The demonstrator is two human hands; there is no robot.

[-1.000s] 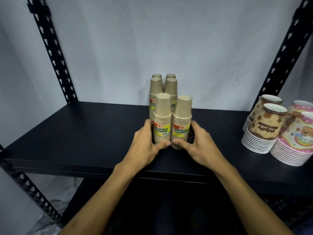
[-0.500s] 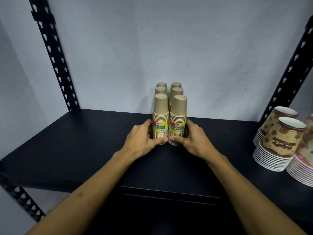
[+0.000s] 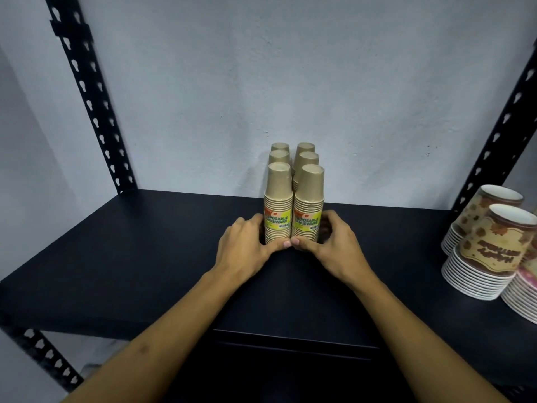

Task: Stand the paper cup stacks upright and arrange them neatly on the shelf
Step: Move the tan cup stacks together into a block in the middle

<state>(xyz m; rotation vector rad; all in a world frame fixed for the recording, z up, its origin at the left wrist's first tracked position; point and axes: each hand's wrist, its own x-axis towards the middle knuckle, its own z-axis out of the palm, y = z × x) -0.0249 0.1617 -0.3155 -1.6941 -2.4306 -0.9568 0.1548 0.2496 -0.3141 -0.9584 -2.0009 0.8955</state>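
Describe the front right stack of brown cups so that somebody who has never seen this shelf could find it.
On the black shelf, six brown cup stacks stand upside down in two rows running back to the wall. The front right stack is one of the nearest pair, beside the front left stack. Both show yellow labels, but this one is held by the right hand, and its top tilts slightly rightward.

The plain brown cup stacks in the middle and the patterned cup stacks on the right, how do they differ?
The plain brown cup stacks stand upright, mouths down, in two neat rows; the patterned cup stacks lie tilted with mouths up and facing out. The brown ones are unprinted apart from a yellow label; the patterned ones carry printed designs and white rims. The left hand and right hand hold the brown group; nobody touches the patterned ones. Both sit on the black shelf.
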